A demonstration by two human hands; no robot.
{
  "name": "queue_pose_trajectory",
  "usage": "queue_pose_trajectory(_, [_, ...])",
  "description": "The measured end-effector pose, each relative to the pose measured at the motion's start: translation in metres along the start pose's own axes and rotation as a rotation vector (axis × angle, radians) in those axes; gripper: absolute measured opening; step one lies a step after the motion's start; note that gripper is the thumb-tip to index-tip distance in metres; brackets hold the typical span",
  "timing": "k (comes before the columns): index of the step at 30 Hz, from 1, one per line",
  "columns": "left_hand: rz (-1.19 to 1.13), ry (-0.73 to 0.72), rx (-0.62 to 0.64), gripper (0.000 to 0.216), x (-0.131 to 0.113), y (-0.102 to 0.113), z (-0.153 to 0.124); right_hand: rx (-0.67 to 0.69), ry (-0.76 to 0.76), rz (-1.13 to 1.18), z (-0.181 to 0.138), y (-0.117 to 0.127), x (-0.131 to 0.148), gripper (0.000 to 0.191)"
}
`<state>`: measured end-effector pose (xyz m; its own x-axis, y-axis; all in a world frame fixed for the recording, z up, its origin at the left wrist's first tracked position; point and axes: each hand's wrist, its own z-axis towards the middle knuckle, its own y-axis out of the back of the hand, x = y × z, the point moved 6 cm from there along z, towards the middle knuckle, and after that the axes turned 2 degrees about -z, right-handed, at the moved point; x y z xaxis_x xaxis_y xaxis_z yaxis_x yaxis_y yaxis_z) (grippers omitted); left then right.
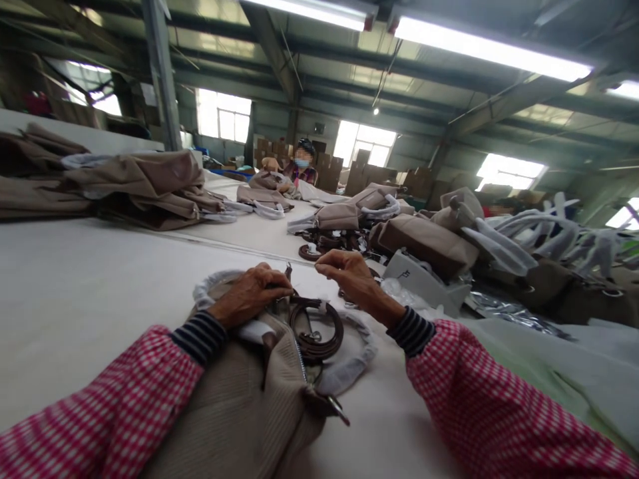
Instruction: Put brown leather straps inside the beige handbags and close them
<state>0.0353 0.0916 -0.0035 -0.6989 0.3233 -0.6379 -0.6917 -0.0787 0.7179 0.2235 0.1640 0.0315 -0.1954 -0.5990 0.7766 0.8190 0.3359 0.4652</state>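
A taupe handbag [234, 399] with a ribbed lining and an open zipper lies on the white table in front of me. My left hand [252, 293] is closed at the bag's upper edge, thumb and fingers pressed together by a small upright strap end [288, 271]. A coiled brown strap [315, 336] with a metal clasp rests on the bag's mouth. Behind it curves a handle wrapped in white material [349, 372]. My right hand [352, 276] hovers above the table right of the bag, its thumb and fingertips pinched; whatever they hold is too small to make out.
Taupe bags [150, 183] are heaped at the left. More bags [424, 243] with wrapped handles crowd the right, beside several coiled straps [332, 243] and a grey-white pouch [424, 283]. A masked person [303, 166] is across the table [100, 286], before stacked cartons.
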Motion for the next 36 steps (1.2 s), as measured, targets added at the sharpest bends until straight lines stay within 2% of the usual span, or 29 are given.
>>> queue_pose_trajectory(3, [-0.008, 0.012, -0.001, 0.036, 0.0, 0.0, 0.001, 0.068, 0.024, -0.099, -0.011, 0.005, 0.0, 0.013])
queue_pose_trajectory(7, [-0.026, 0.017, -0.017, 0.034, 0.001, 0.0, 0.0, 0.13, 0.02, -0.259, -0.024, -0.004, -0.004, 0.012])
queue_pose_trajectory(9, [-0.032, 0.016, -0.016, 0.032, 0.001, 0.0, -0.001, 0.119, -0.008, -0.277, -0.026, -0.01, -0.008, 0.015])
queue_pose_trajectory(12, [-0.028, 0.024, -0.015, 0.031, 0.002, -0.002, -0.001, 0.115, -0.017, -0.206, -0.023, -0.019, -0.011, 0.006])
queue_pose_trajectory(16, [-0.029, 0.043, -0.034, 0.031, 0.005, -0.002, -0.001, 0.101, 0.022, -0.13, -0.018, -0.024, -0.015, 0.011])
queue_pose_trajectory(20, [-0.081, 0.041, -0.036, 0.029, 0.007, -0.002, -0.002, -0.014, 0.069, -0.122, -0.014, -0.024, -0.012, 0.014])
queue_pose_trajectory(22, [-0.108, 0.048, -0.03, 0.029, 0.007, -0.001, -0.002, -0.043, 0.046, -0.049, -0.01, -0.03, -0.009, 0.019])
queue_pose_trajectory(26, [-0.157, 0.054, -0.049, 0.031, 0.006, 0.002, -0.003, 0.016, -0.117, 0.299, -0.001, -0.051, -0.01, 0.029])
queue_pose_trajectory(29, [-0.189, 0.07, -0.086, 0.034, 0.006, 0.005, -0.002, 0.004, -0.208, 0.497, 0.002, -0.059, -0.018, 0.044])
queue_pose_trajectory(32, [-0.229, 0.077, -0.105, 0.039, 0.007, 0.005, -0.003, 0.003, -0.262, 0.559, 0.0, -0.062, -0.029, 0.048])
queue_pose_trajectory(36, [-0.265, 0.062, -0.107, 0.042, 0.004, 0.006, -0.003, 0.07, -0.27, 0.553, -0.004, -0.067, -0.032, 0.05])
